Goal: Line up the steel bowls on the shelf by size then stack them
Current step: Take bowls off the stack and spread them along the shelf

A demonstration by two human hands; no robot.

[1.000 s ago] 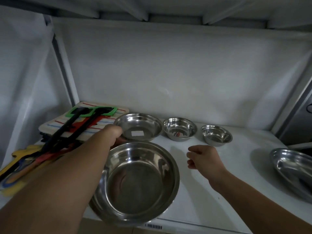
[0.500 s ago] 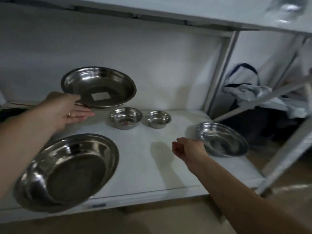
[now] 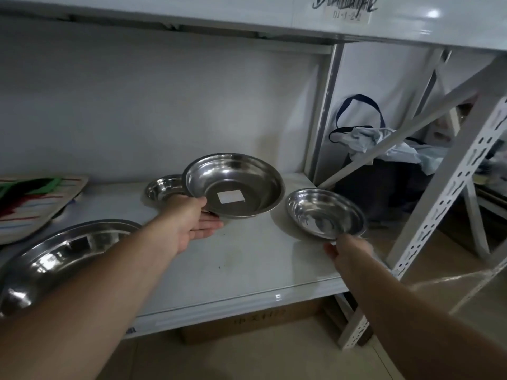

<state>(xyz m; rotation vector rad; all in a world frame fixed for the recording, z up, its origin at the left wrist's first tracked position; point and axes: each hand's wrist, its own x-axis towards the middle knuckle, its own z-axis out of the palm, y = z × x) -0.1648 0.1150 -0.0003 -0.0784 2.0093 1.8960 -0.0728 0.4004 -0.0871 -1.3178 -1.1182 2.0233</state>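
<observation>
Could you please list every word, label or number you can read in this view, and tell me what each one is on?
"D1-1-2", roughly, the last characters uncertain: on the white tag on the upper shelf beam, under a scribbled black mark.
Dark characters on the cardboard box under the shelf: too blurred to read.
White sticker inside the held steel bowl: no text visible.
Small dark label on the shelf's front edge: unreadable.

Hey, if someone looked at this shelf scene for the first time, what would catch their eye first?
Probably the steel bowl with a white sticker, held tilted above the middle of the shelf by the left hand. Next, the right hand gripping the near rim of a shallower bowl at the shelf's right end. The biggest bowl gleams at the lower left, at the shelf's front edge.
</observation>
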